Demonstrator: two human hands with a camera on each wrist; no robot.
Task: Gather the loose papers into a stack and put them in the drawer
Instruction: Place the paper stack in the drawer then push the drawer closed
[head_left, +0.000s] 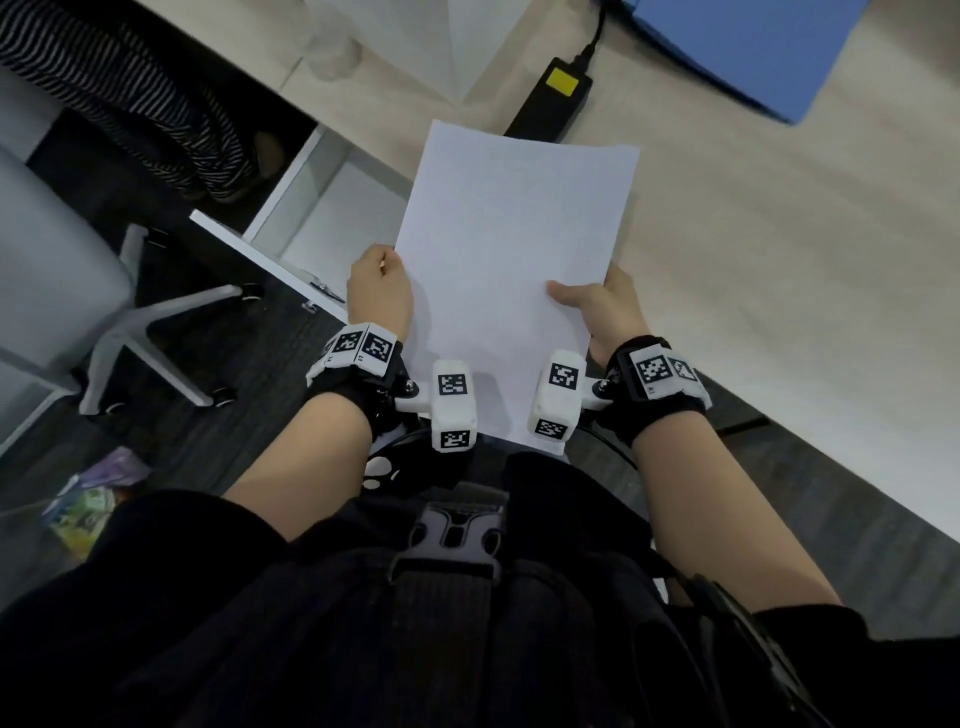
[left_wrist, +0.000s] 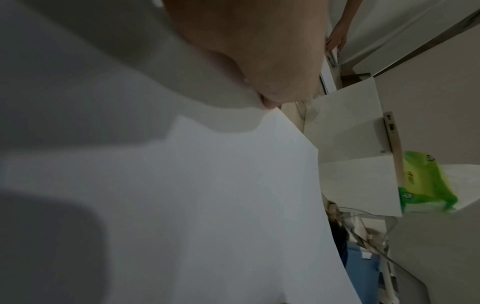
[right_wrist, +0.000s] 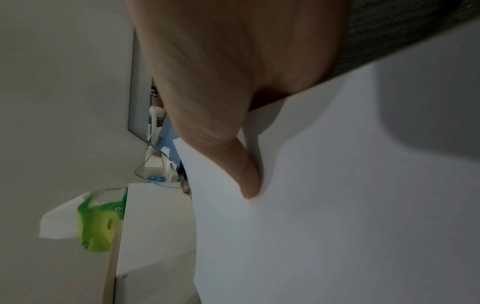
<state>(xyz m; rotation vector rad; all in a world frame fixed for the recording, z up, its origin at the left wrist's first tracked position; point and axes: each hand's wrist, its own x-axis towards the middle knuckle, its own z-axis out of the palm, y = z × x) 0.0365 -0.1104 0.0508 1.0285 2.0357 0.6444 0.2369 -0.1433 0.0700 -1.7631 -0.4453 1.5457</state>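
A stack of white papers (head_left: 514, 244) is held in the air between both hands, over the desk's front edge. My left hand (head_left: 378, 291) grips the stack's left edge, fingers hidden beneath. My right hand (head_left: 597, 306) grips the right edge, its thumb lying on top of the sheets. In the left wrist view the papers (left_wrist: 207, 205) fill the frame below my left hand (left_wrist: 259, 61). In the right wrist view my right hand's thumb (right_wrist: 233, 164) presses on the papers (right_wrist: 337, 205). The white drawer (head_left: 311, 202) stands pulled out at the left, under the desk.
A black power adapter (head_left: 550, 98) with a yellow label and a blue folder (head_left: 748, 52) lie on the beige desk (head_left: 779, 260). A grey office chair (head_left: 62, 291) stands at the left, with another person's striped legs (head_left: 145, 88) behind. A green packet (right_wrist: 98, 222) sits on a surface.
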